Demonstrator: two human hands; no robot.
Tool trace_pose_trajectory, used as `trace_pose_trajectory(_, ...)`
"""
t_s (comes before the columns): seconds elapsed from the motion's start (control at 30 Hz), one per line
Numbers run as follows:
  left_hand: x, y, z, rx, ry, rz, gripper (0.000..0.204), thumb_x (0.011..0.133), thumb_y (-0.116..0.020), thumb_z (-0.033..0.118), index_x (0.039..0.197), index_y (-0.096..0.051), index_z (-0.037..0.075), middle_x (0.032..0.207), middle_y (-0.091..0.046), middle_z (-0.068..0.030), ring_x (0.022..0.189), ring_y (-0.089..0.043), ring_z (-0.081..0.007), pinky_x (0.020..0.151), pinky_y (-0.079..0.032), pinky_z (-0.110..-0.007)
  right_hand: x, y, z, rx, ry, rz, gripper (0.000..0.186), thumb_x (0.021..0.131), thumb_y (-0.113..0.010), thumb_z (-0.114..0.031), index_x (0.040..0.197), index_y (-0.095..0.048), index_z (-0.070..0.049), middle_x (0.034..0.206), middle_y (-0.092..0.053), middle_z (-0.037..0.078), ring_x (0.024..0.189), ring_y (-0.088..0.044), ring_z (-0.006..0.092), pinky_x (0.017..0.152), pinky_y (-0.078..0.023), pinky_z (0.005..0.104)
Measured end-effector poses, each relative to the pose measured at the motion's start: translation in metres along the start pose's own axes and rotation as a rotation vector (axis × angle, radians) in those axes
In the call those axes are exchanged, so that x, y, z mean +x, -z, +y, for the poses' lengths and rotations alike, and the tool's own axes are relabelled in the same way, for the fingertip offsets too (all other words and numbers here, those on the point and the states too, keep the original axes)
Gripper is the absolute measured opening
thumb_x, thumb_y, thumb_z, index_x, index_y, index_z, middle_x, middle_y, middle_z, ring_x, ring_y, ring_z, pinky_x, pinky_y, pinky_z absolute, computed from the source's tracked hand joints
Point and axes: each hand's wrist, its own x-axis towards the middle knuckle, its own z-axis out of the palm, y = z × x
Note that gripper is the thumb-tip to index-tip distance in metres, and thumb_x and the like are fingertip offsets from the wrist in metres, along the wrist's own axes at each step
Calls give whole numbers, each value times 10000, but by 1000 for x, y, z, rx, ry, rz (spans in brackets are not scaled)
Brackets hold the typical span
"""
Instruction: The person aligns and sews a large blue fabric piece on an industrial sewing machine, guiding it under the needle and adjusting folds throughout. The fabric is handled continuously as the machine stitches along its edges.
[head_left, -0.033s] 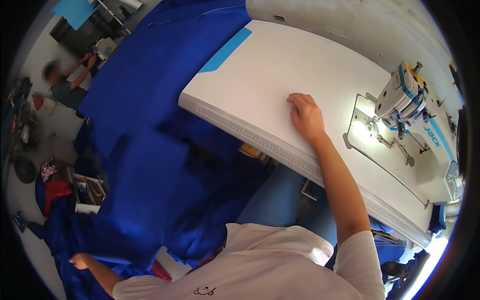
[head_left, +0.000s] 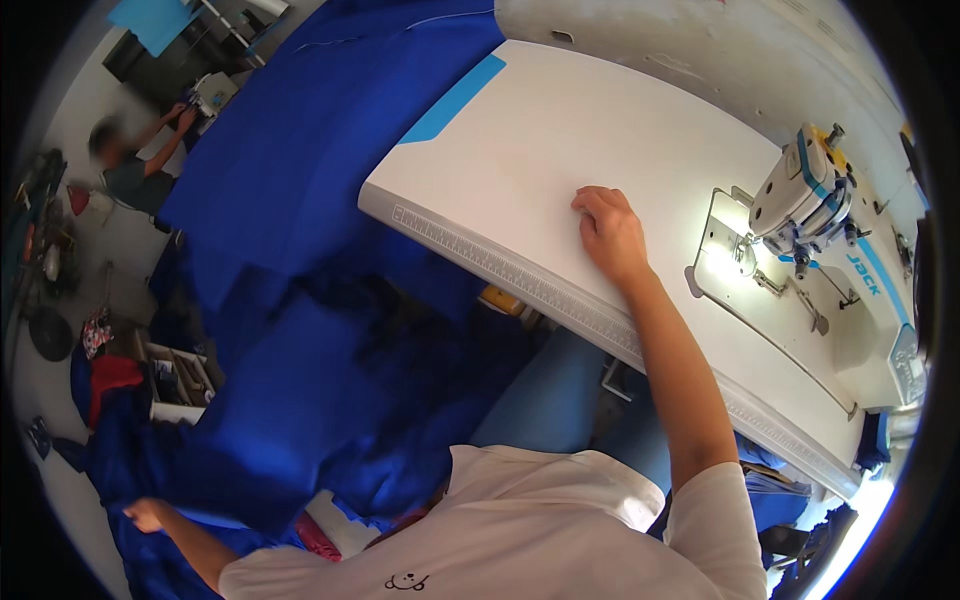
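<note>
Far out at the lower left, my left hand is closed on the edge of a large blue fabric. The cloth hangs in folds from a surface left of the sewing table, past its front edge, down to the floor. My right hand rests on the white sewing table, its fingers curled loosely with nothing seen in them. Right of it stands a sewing machine, its lamp lighting the needle plate. No cloth lies under the presser foot.
A ruler strip runs along the table's front edge. At the left, a box of small items stands beside a red cloth. Another person sits at a machine in the far left. Dark blue cloth is piled at the lower right.
My left hand has moved slightly outward to the left and up, and the hanging fabric has shifted and crumpled. My right hand stays where it was.
</note>
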Motion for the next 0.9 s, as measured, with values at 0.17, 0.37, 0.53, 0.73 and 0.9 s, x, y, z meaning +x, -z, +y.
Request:
trace_pose_trajectory(0.17, 33, -20, 88, 332, -850, 242, 302, 1009, -448, 279, 1241, -587, 147, 1036, -651, -64, 728, -602, -167, 532, -461, -297, -10, -4, -1, 146, 21, -17, 160, 771, -577, 55, 860, -655, -52, 933, -675, 67, 920, -606, 284, 789, -528, 395)
trace_pose_trajectory(0.37, -371, 82, 167, -316, -1377, -1274, 262, 949, -528, 310, 1010, -705, 126, 878, -687, -155, 780, -663, -344, 738, -530, -464, -27, 18, -16, 197, -84, -18, 154, 777, -583, 53, 848, -680, -43, 838, -673, 94, 836, -616, 288, 732, -522, 386)
trace_pose_trajectory(0.53, -611, 257, 149, -576, -1572, -1740, 319, 951, -507, 332, 968, -715, 90, 954, -688, -196, 868, -650, -403, 743, -516, -514, -34, 34, -13, 232, -162, 42, 141, 785, -593, 43, 840, -690, -42, 786, -667, 95, 788, -615, 274, 685, -515, 379)
trace_pose_trajectory(0.73, -680, 439, 218, -762, -1372, -2083, 349, 885, -597, 330, 1128, -675, 92, 1210, -621, -229, 1194, -540, -413, 1003, -437, -465, -29, 28, -20, 243, -225, -95, 162, 823, -605, 37, 930, -699, -40, 841, -655, 96, 750, -605, 211, 668, -480, 296)
trace_pose_trajectory(0.9, -640, 456, 350, -1030, -1208, -1493, 381, 838, -633, 290, 1179, -651, 121, 1417, -464, -186, 1289, -421, -401, 1006, -386, -530, -24, 33, -22, 202, -260, -74, 158, 803, -600, 49, 888, -692, -47, 847, -675, 97, 767, -606, 270, 679, -500, 350)
